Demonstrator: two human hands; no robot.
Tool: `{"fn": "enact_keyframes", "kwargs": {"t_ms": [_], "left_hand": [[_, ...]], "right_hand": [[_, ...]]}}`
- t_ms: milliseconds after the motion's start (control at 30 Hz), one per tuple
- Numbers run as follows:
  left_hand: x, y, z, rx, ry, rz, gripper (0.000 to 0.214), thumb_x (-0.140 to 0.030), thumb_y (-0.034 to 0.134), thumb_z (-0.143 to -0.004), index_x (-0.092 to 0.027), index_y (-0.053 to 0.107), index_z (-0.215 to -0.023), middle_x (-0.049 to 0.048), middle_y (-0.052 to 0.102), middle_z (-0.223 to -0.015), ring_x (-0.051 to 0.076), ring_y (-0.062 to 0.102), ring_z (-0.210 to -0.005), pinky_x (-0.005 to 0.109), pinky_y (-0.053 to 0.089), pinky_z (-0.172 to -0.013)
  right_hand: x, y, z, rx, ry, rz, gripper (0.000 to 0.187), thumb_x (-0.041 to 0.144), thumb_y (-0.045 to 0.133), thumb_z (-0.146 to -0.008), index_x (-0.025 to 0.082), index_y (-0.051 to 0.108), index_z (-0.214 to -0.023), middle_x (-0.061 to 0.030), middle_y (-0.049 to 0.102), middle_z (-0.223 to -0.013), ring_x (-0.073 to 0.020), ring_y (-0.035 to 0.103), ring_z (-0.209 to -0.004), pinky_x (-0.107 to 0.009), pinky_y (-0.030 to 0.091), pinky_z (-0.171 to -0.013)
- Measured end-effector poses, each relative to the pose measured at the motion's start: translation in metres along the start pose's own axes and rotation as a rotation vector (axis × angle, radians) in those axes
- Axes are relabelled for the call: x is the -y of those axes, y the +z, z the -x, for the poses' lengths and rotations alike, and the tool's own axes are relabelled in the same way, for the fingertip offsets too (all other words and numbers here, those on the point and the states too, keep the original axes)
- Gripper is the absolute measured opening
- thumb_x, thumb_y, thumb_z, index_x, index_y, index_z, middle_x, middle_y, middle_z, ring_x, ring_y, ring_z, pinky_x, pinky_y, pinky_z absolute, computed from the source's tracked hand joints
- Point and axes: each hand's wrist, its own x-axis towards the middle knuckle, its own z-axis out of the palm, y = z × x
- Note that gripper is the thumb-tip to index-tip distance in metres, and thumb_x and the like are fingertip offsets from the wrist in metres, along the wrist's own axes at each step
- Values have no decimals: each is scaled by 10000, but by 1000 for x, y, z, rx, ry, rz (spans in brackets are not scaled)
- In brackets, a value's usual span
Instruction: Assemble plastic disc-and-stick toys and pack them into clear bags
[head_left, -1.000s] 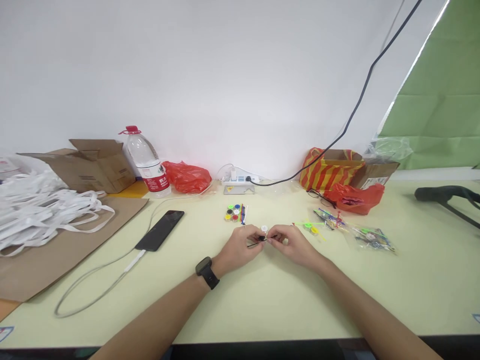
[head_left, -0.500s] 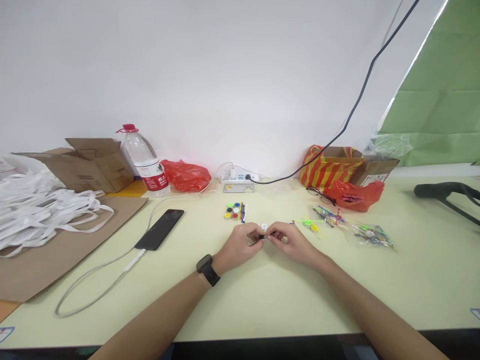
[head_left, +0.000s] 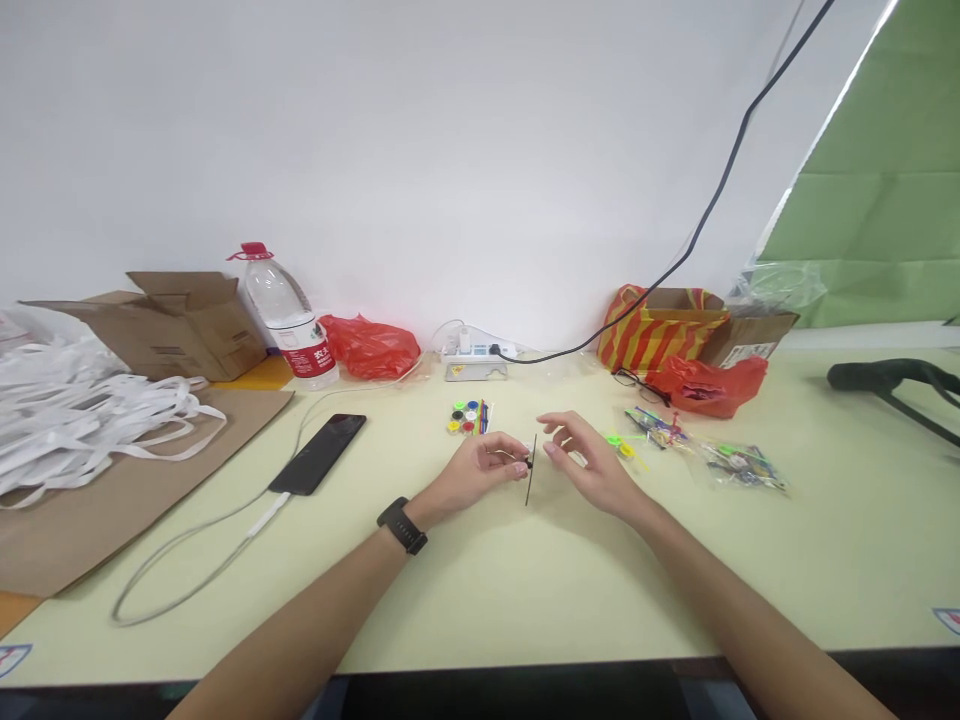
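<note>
Your right hand [head_left: 592, 470] has let go and hangs open beside the black stick [head_left: 530, 485]. Your left hand [head_left: 480, 470] alone pinches it, upright above the desk [head_left: 525, 600].

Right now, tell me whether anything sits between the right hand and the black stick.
Nothing visible does. The right hand hangs open beside the black stick, which the left hand pinches; only tabletop shows between them.

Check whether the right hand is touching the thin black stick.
Apart. The head view shows the right hand open, with bare table between it and the black stick, which is pinched only by the left hand.
</note>
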Motion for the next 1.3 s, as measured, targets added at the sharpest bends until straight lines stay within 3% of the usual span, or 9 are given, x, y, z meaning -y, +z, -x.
{"fn": "enact_keyframes", "kwargs": {"t_ms": [100,233,300,333,400,467,700,933,1300], "left_hand": [[0,1,-1,-33,-5,46,358,-379,888,-777,-152,746,-1015,81,755,-958,184,720,-880,347,574,-882],[-2,0,0,-78,-2,72,341,-369,884,-788,-141,747,-1002,73,758,-943,184,729,-875,360,576,-905],[-3,-1,0,-93,0,78,340,-366,876,-799,-138,745,-1015,78,765,-952,192,736,-887,363,575,-908],[-3,-1,0,-98,2,80,340,-364,874,-804,-138,743,-1022,80,769,-955,193,739,-889,360,574,-906],[-3,-2,-1,-109,10,89,342,-361,872,-808,-137,738,-1030,83,775,-967,192,744,-885,354,570,-902],[-3,-2,-1,-119,10,104,346,-359,875,-806,-135,735,-1030,85,779,-972,191,748,-879,352,565,-901],[-3,0,-1,-159,-4,125,370,-374,886,-787,-132,734,-1023,79,775,-946,187,738,-869,343,564,-869],[6,-2,-6,-354,-40,110,419,-375,942,-688,-144,741,-973,69,771,-954,189,723,-896,356,559,-913],[11,-3,-8,-379,-57,84,435,-393,947,-670,-146,736,-960,79,775,-965,197,727,-910,375,555,-946]], "right_hand": [[0,0,3,-9,-31,9,476,446,480,-1052,284,421,-1496,-21,538,-886,-192,564,-782,-328,503,-725],[-3,0,5,-12,-51,28,596,487,468,-1051,283,271,-1575,-3,519,-867,-186,527,-734,-312,464,-680],[-4,-1,5,41,-16,68,420,518,429,-1059,249,533,-1365,-7,539,-831,-184,528,-721,-318,448,-690],[-5,-2,5,78,13,94,402,537,396,-1065,227,646,-1118,-5,530,-765,-180,515,-685,-323,435,-686],[-6,-6,4,116,70,111,598,584,321,-1072,217,541,-654,4,437,-600,-166,445,-583,-332,398,-645],[-6,-11,2,61,94,65,683,634,265,-1064,234,379,-522,6,349,-523,-162,375,-529,-338,361,-599],[-1,-19,-3,-65,114,-2,728,680,292,-1045,215,569,-558,-42,532,-578,-175,482,-572,-331,407,-625],[-5,-18,-4,-162,131,77,738,677,346,-1039,192,629,-560,-36,570,-546,-163,536,-557,-299,416,-607],[-3,-14,-4,-134,126,124,688,621,375,-1051,181,659,-605,-24,570,-575,-152,514,-555,-288,388,-596]]}}
